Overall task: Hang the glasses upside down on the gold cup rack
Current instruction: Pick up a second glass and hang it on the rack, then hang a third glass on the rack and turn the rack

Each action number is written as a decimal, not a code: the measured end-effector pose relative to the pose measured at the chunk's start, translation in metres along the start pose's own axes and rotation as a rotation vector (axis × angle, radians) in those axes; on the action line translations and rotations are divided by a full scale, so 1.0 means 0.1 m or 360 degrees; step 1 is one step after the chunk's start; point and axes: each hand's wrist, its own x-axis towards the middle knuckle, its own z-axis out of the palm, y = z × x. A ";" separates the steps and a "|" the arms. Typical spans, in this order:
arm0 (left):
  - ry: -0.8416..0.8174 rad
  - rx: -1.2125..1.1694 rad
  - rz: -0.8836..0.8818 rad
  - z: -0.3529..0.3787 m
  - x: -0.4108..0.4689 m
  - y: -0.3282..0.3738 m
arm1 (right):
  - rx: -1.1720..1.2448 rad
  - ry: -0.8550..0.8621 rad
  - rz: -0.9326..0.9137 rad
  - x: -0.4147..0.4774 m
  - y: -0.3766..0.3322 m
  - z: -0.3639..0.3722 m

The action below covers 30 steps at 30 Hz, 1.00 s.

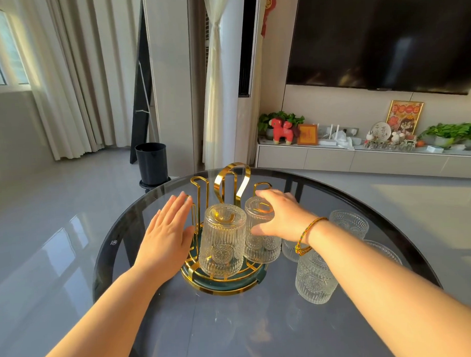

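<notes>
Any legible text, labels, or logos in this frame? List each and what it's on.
Small round mark on the glass table's edge: a logo, too small to read.
Gold-framed picture: red characters, blurred.
Round white plaque: dark characters, too small.
Red hanging ornament: character blurred.
Nothing else readable.

Sunlit curtains, glossy grey floor, dark television above low cabinet.

a black bin was set on the floor; a red toy horse was placed beside a potted plant.
</notes>
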 end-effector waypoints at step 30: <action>-0.0416 0.0157 -0.0220 0.82 -1.15 0.34 | 0.1017 0.0926 0.0702 -1.06 0.92 1.11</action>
